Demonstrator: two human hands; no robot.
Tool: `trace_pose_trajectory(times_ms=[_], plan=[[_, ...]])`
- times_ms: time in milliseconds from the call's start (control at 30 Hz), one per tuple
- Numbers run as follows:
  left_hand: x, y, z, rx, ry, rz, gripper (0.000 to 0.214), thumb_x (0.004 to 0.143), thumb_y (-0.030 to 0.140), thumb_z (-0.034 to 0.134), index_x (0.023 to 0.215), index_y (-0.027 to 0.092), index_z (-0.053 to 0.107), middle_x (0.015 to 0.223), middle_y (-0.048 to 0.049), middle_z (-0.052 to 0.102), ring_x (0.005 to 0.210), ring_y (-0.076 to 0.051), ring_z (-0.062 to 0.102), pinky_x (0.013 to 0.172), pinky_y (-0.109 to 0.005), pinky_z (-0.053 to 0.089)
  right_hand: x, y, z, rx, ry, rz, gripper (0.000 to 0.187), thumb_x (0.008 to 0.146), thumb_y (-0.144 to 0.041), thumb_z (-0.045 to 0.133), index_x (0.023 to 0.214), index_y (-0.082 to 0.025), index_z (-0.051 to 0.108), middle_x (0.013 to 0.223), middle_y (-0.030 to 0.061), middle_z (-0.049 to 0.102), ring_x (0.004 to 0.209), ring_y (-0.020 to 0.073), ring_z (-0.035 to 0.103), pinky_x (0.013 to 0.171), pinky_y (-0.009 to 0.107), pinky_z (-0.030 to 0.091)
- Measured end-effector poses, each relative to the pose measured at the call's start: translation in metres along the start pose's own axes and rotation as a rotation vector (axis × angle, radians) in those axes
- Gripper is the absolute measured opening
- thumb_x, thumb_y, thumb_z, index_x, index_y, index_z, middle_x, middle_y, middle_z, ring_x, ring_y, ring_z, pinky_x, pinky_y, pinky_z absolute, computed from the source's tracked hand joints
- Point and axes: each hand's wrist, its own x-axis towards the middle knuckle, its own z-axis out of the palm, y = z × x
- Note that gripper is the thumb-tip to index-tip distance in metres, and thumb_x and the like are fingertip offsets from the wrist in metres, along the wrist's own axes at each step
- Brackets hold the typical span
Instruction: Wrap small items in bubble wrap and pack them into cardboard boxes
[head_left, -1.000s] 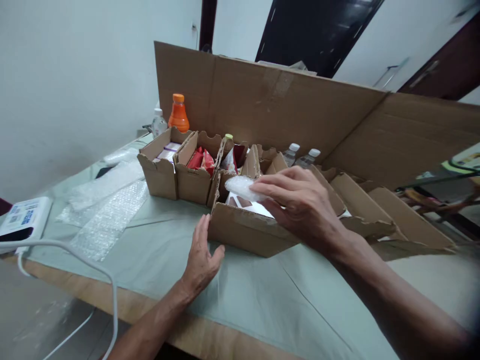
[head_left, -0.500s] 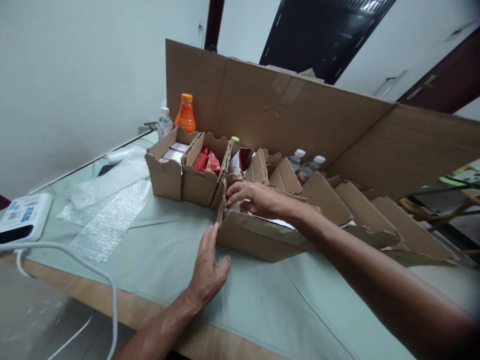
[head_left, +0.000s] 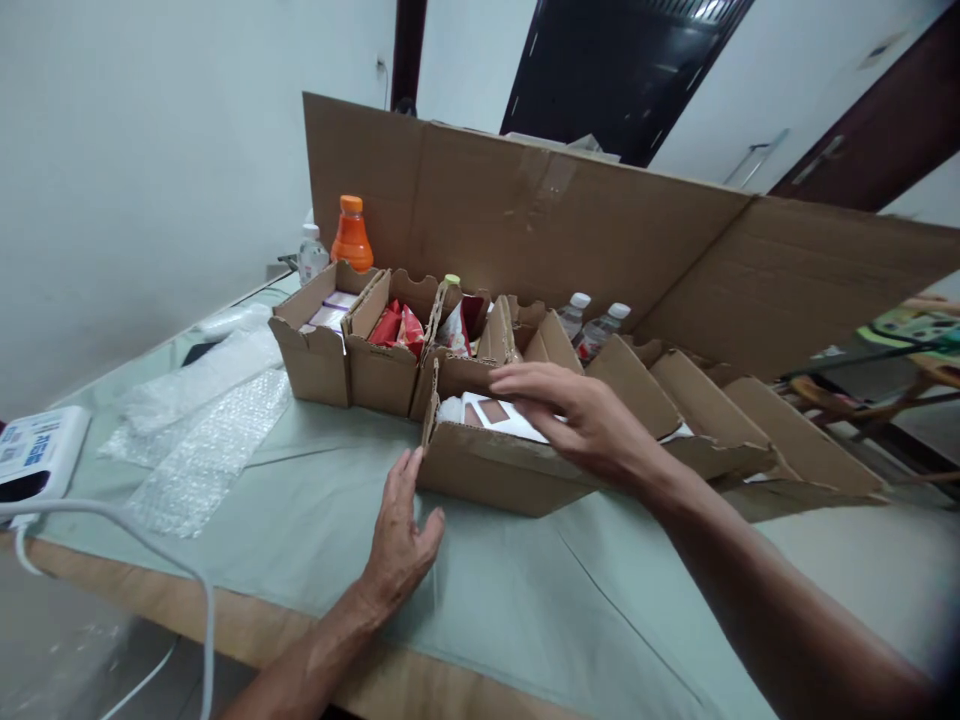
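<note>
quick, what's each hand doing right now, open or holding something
Left hand: open, empty, at the near left corner of the front cardboard box.
Right hand: open over that box, no grip visible.

White carton (head_left: 516, 420) partly behind right hand (head_left: 577, 408), white device (head_left: 66, 448) cropped; orange bottle (head_left: 351, 240), base hidden

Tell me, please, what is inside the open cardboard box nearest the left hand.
A white item with brown squares and some bubble wrap; the right hand and box's front wall hide the rest.

I'm in a plain room, home or workroom I can't tell: white wall (head_left: 150, 150), maroon door (head_left: 885, 140), cloth-covered surface (head_left: 495, 600), bubble wrap (head_left: 202, 460)
</note>
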Motion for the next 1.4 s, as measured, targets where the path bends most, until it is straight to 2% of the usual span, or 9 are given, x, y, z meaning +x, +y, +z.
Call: trace_pose_trajectory(times_ms=[100, 233, 367, 567, 767, 900, 1067, 1200, 1400], plan=[[0.001, 0.000, -0.002, 0.028, 0.014, 0.032, 0.071, 0.085, 0.017, 0.057, 0.152, 0.028, 0.037, 0.155, -0.0129, 0.043, 0.144, -0.031, 0.043, 0.114, -0.054, 0.042, -0.072, -0.013, -0.013, -0.009, 0.375, 0.156, 0.019, 0.094, -0.020, 0.061, 0.105, -0.027, 0.075, 0.115, 0.0045, 0.076, 0.110, 0.0227, 0.071, 0.100, 0.042, 0.054], [0.003, 0.006, -0.006, -0.036, 0.025, -0.044, 0.074, 0.087, 0.024, 0.060, 0.155, 0.028, 0.032, 0.157, -0.0138, 0.041, 0.144, -0.031, 0.042, 0.112, -0.054, 0.045, -0.165, -0.007, 0.009, -0.012, 0.779, 0.474, 0.012, 0.092, -0.028, 0.065, 0.100, -0.025, 0.074, 0.109, 0.0056, 0.076, 0.103, 0.0239, 0.071, 0.099, 0.044, 0.054], [0.015, 0.020, -0.013, -0.089, 0.014, -0.144, 0.084, 0.085, 0.033, 0.066, 0.158, 0.029, 0.025, 0.164, -0.0134, 0.031, 0.148, -0.033, 0.036, 0.111, -0.054, 0.045, -0.187, 0.019, 0.055, 0.143, 0.581, 0.716, 0.042, 0.088, -0.039, 0.066, 0.126, -0.022, 0.065, 0.124, 0.0124, 0.072, 0.108, 0.0289, 0.068, 0.087, 0.045, 0.057], [0.034, 0.051, -0.004, -0.180, -0.090, -0.146, 0.079, 0.083, 0.031, 0.065, 0.154, 0.021, 0.031, 0.146, -0.0140, 0.054, 0.138, -0.029, 0.050, 0.112, -0.049, 0.045, -0.149, 0.035, 0.082, 0.387, 0.486, 0.647, 0.053, 0.084, -0.043, 0.066, 0.131, -0.021, 0.056, 0.126, 0.0140, 0.069, 0.108, 0.0300, 0.067, 0.088, 0.047, 0.056], [-0.037, 0.071, 0.015, -0.185, -0.181, -0.096, 0.076, 0.084, 0.027, 0.064, 0.153, 0.023, 0.034, 0.150, -0.0144, 0.052, 0.130, -0.029, 0.057, 0.112, -0.048, 0.046, -0.230, -0.018, 0.067, 0.170, 0.666, 0.813, 0.040, 0.085, -0.049, 0.067, 0.115, -0.022, 0.064, 0.111, 0.0113, 0.072, 0.097, 0.0315, 0.068, 0.085, 0.046, 0.056], [-0.073, 0.066, -0.027, -0.121, -0.160, -0.189, 0.064, 0.087, 0.031, 0.064, 0.147, 0.026, 0.044, 0.139, -0.0112, 0.061, 0.124, -0.028, 0.062, 0.106, -0.045, 0.052, -0.243, -0.065, 0.086, 0.157, 0.634, 0.823, 0.038, 0.088, -0.044, 0.066, 0.121, -0.025, 0.063, 0.114, 0.0103, 0.071, 0.106, 0.0332, 0.067, 0.093, 0.049, 0.055], [-0.034, 0.079, -0.075, -0.054, 0.065, -0.166, 0.071, 0.082, 0.035, 0.073, 0.146, 0.028, 0.044, 0.143, -0.0079, 0.057, 0.118, -0.025, 0.064, 0.103, -0.041, 0.054, -0.170, -0.076, 0.093, 0.288, 0.553, 0.628, 0.045, 0.087, -0.037, 0.065, 0.129, -0.022, 0.057, 0.122, 0.0125, 0.067, 0.109, 0.0308, 0.064, 0.095, 0.048, 0.054], [-0.032, 0.089, -0.040, -0.145, -0.052, -0.110, 0.071, 0.083, 0.031, 0.069, 0.148, 0.026, 0.041, 0.143, -0.0107, 0.057, 0.119, -0.026, 0.065, 0.100, -0.042, 0.057, -0.190, -0.064, 0.077, 0.174, 0.675, 0.695, 0.037, 0.087, -0.041, 0.065, 0.119, -0.023, 0.061, 0.116, 0.0112, 0.070, 0.105, 0.0300, 0.066, 0.092, 0.047, 0.055], [-0.092, 0.062, 0.010, -0.081, -0.244, -0.139, 0.070, 0.088, 0.031, 0.062, 0.153, 0.025, 0.036, 0.145, -0.0154, 0.056, 0.135, -0.035, 0.055, 0.114, -0.059, 0.043, -0.277, -0.053, 0.082, 0.098, 0.691, 1.004, 0.041, 0.083, -0.053, 0.067, 0.111, -0.024, 0.062, 0.103, 0.0097, 0.073, 0.097, 0.0342, 0.069, 0.085, 0.050, 0.056]])
